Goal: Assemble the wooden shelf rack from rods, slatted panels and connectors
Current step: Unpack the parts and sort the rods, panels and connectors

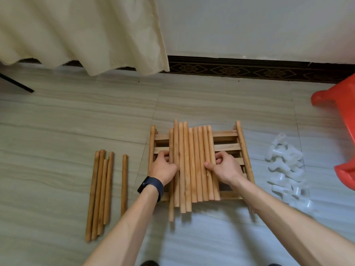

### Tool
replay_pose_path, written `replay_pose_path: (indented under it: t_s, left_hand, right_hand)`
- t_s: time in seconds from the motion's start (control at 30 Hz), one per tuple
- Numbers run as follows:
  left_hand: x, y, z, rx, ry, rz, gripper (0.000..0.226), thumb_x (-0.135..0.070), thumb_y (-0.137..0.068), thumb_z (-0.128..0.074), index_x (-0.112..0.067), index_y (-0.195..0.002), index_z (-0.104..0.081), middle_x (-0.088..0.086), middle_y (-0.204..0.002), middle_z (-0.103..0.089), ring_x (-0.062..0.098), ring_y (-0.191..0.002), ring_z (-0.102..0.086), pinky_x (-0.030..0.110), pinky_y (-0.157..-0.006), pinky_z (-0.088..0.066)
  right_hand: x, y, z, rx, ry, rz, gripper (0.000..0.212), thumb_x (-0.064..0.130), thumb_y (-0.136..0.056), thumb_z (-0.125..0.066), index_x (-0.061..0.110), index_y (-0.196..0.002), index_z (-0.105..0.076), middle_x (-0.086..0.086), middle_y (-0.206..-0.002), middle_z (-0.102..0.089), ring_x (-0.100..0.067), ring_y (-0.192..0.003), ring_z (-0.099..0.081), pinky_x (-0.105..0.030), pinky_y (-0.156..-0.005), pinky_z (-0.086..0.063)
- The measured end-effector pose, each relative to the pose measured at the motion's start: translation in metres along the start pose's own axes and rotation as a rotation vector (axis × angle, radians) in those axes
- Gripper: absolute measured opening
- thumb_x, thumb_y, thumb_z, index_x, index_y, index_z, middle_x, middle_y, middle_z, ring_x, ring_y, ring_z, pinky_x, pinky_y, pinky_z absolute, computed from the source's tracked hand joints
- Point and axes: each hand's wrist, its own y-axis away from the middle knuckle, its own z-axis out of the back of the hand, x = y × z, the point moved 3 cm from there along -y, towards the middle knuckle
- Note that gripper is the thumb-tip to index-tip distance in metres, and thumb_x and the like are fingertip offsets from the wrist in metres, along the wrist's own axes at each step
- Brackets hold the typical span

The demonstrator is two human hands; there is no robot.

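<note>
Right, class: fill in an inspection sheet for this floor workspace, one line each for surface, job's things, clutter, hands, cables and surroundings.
Surface: pale tiled floor, bare around the parts.
Job's things: bundle of rods lying across the slatted panels; five loose rods on the floor to the left; clear plastic connectors piled to the right.
Clutter: red plastic item at the right edge, cut off by the frame.
Hands: left hand and right hand grip opposite sides of the bundle; dark wristband on the left wrist.
Cables: nothing seen.
Surroundings: cream curtain, white wall, dark patterned skirting.
</note>
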Motion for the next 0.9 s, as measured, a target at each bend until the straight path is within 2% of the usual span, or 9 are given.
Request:
replay_pose_path:
  t_s: [0.13,0.27,0.37,0.43,0.53,0.63,0.77,0.83,0.9]
  left_hand:
    - [-0.004,-0.002,0.002,0.028,0.0,0.022,0.058,-0.024,-0.087,-0.076,-0.022,-0.136,-0.045,-0.005,-0.118,-0.062,0.017,-0.107,-0.062,0.038,-0.098,-0.052]
    - [-0.009,-0.003,-0.003,0.028,0.073,0.044,0.06,-0.019,-0.086,-0.077,-0.021,-0.135,-0.045,-0.002,-0.12,-0.062,0.019,-0.109,-0.062,0.042,-0.1,-0.05]
    - [-0.008,-0.002,-0.006,0.012,0.113,0.027,0.058,-0.016,-0.085,-0.078,-0.02,-0.135,-0.05,0.0,-0.124,-0.066,0.018,-0.109,-0.064,0.042,-0.101,-0.052]
    - [-0.007,-0.001,-0.004,0.014,0.132,0.014,0.057,-0.014,-0.085,-0.077,-0.019,-0.136,-0.052,0.001,-0.125,-0.066,0.015,-0.104,-0.064,0.039,-0.098,-0.053]
    - [-0.005,0.001,0.008,0.002,0.159,-0.003,0.061,-0.011,-0.086,-0.076,-0.019,-0.14,-0.049,-0.001,-0.125,-0.064,0.013,-0.1,-0.062,0.029,-0.085,-0.051]
    - [0.002,0.004,0.033,-0.033,0.202,0.007,0.066,-0.011,-0.086,-0.076,-0.022,-0.143,-0.046,-0.003,-0.123,-0.065,0.015,-0.1,-0.065,0.028,-0.079,-0.053]
    - [0.021,0.019,0.095,-0.037,0.27,-0.007,0.068,-0.003,-0.084,-0.075,-0.034,-0.138,-0.047,-0.001,-0.113,-0.069,0.022,-0.093,-0.073,0.04,-0.078,-0.061]
    - [0.042,0.027,0.136,-0.069,0.277,0.049,0.066,0.004,-0.084,-0.072,-0.036,-0.132,-0.049,0.002,-0.109,-0.072,0.028,-0.09,-0.074,0.048,-0.08,-0.06]
    - [0.069,0.031,0.173,-0.118,0.323,0.14,0.061,0.006,-0.086,-0.069,-0.033,-0.129,-0.051,0.008,-0.104,-0.074,0.033,-0.09,-0.073,0.048,-0.079,-0.059]
  right_hand:
    - [0.0,0.001,-0.001,-0.006,-0.035,0.007,0.036,0.037,-0.086,-0.076,0.02,-0.111,-0.057,0.008,-0.095,-0.064,-0.016,-0.093,-0.065,-0.042,-0.089,-0.056]
    - [0.001,0.002,0.005,-0.017,-0.059,0.016,0.03,0.033,-0.088,-0.075,0.023,-0.107,-0.055,0.015,-0.086,-0.06,-0.006,-0.081,-0.059,-0.032,-0.083,-0.053]
    - [0.0,0.001,0.006,-0.016,-0.068,0.004,0.029,0.032,-0.088,-0.076,0.023,-0.107,-0.056,0.014,-0.086,-0.061,-0.008,-0.083,-0.061,-0.029,-0.079,-0.05]
    - [0.001,0.0,0.006,0.003,-0.071,-0.008,0.028,0.03,-0.088,-0.076,0.023,-0.107,-0.056,0.011,-0.09,-0.064,-0.011,-0.087,-0.063,-0.031,-0.081,-0.052]
    - [0.001,-0.002,0.009,0.012,-0.054,-0.013,0.025,0.028,-0.089,-0.075,0.023,-0.106,-0.058,0.007,-0.093,-0.069,-0.012,-0.086,-0.068,-0.034,-0.083,-0.056]
    - [0.0,-0.003,0.019,0.035,-0.07,-0.039,0.022,0.025,-0.089,-0.075,0.021,-0.106,-0.062,0.005,-0.089,-0.071,-0.014,-0.084,-0.069,-0.039,-0.085,-0.057]
    - [0.013,0.013,0.038,0.098,-0.304,-0.031,0.012,0.018,-0.091,-0.072,0.02,-0.101,-0.066,-0.001,-0.088,-0.077,-0.018,-0.085,-0.074,-0.044,-0.089,-0.058]
    - [0.033,0.028,0.037,0.18,-0.408,0.022,0.019,0.014,-0.092,-0.071,0.018,-0.109,-0.066,0.001,-0.089,-0.078,-0.015,-0.083,-0.075,-0.041,-0.085,-0.06]
    - [0.059,0.045,0.024,0.267,-0.406,0.087,0.028,0.016,-0.091,-0.072,0.018,-0.117,-0.063,0.001,-0.096,-0.077,-0.012,-0.086,-0.075,-0.037,-0.082,-0.06]
